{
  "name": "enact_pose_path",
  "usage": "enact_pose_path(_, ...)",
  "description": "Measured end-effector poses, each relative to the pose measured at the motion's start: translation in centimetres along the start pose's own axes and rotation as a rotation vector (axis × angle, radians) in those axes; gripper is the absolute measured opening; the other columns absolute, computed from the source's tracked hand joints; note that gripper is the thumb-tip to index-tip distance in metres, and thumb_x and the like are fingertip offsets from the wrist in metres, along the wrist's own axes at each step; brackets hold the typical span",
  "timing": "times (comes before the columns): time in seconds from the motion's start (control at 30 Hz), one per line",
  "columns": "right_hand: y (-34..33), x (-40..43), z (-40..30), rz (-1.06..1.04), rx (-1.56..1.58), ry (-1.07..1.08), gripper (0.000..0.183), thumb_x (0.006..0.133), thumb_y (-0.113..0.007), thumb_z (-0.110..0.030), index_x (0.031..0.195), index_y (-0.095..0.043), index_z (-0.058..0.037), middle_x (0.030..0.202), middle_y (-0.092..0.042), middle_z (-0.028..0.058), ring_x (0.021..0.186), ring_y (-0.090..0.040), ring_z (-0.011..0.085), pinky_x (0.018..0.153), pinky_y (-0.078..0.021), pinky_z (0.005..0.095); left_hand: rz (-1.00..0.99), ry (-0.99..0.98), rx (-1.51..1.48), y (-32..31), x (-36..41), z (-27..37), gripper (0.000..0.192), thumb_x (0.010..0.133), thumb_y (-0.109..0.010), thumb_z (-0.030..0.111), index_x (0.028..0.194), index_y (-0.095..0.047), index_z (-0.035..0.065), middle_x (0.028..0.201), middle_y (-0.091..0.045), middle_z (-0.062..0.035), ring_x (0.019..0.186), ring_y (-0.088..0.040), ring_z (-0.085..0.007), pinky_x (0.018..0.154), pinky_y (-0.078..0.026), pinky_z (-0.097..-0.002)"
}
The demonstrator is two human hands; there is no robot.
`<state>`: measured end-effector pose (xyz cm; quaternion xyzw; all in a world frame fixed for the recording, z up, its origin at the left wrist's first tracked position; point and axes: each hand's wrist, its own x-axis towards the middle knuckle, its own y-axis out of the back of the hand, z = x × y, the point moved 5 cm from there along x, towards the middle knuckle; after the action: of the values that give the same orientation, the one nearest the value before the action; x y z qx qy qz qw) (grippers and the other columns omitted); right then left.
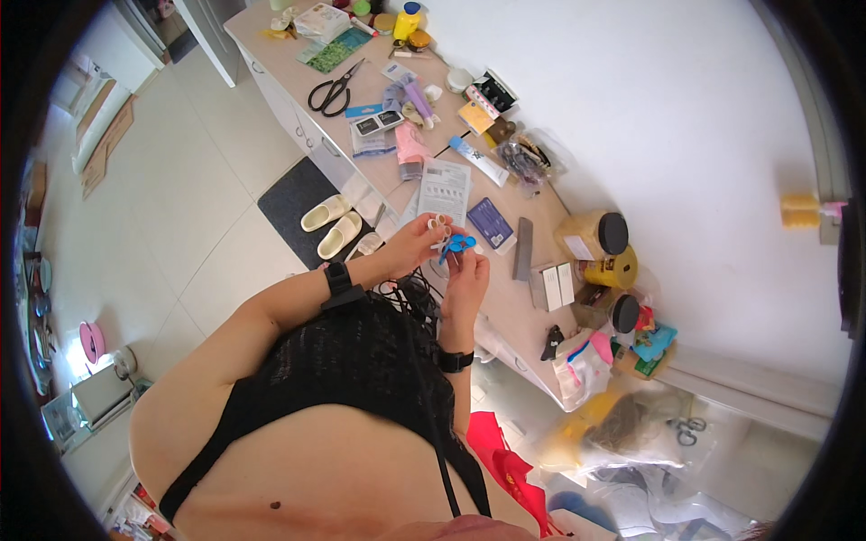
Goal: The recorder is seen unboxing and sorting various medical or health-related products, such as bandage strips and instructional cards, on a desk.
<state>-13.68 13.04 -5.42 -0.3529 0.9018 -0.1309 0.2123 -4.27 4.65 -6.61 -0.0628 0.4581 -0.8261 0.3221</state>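
My left hand [413, 245] grips a small white piece with round, ring-like ends [440, 222] between thumb and fingers. Close against it, my right hand [468, 274] pinches a bright blue plastic piece with several round loops [461, 243]. The two pieces overlap in this view, and I cannot tell whether they are joined. Both hands are raised at the table's front edge. Just beyond them lies a printed leaflet [444, 188], with a flat dark blue box [491, 224] to its right.
On the table [379, 179] lie black-handled scissors [331, 95], a white-and-blue tube [479, 161], a pink tube [410, 149] and a grey bar-shaped object [522, 249]. Jars with black lids [590, 234] stand by the wall. Black cords [413, 294] hang near my wrists. Pale clogs [339, 234] rest on a dark mat [284, 196].
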Motion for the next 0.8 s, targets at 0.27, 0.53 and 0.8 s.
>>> enact_pose_path(0.27, 2.9, -0.8, -3.5, 0.094, 0.156, 0.106, 0.01, 0.1, -0.045, -0.013, 0.095, -0.044, -0.0044, 0.103, -0.058, 0.0118, 0.098, -0.06, 0.0209, 0.09, -0.0508, 0.0395, 0.047, -0.002, -0.194, 1.2, 0.1, 0.4, 0.031, 0.104, -0.038, 0.026, 0.126, -0.047, 0.0065, 0.132, -0.053, -0.0167, 0.125, -0.05, -0.0271, 0.101, -0.045, -0.0449)
enact_pose_path(0.53, 6.6, -0.7, -2.0, 0.026, 0.272, 0.028, 0.024, 0.101, -0.046, -0.023, 0.111, -0.056, -0.0033, 0.109, -0.061, 0.0101, 0.101, -0.059, 0.0206, 0.092, -0.0481, 0.0365, 0.015, 0.108, -0.332, -0.1, 0.5, -0.9, 0.05, 0.105, -0.025, 0.036, 0.138, -0.037, 0.001, 0.139, -0.046, -0.0188, 0.13, -0.045, -0.0314, 0.108, -0.04, -0.0509)
enact_pose_path(0.8, 9.7, 0.1, -0.4, 0.171, 0.316, -0.01, 0.031, 0.101, -0.047, -0.028, 0.113, -0.057, -0.0012, 0.109, -0.063, 0.0094, 0.098, -0.062, 0.0189, 0.091, -0.052, 0.0352, 0.006, 0.173, -0.286, -1.1, 0.3, -0.3, 0.063, 0.103, -0.011, 0.047, 0.142, -0.032, 0.0013, 0.141, -0.044, -0.0177, 0.132, -0.042, -0.0315, 0.108, -0.038, -0.0498)
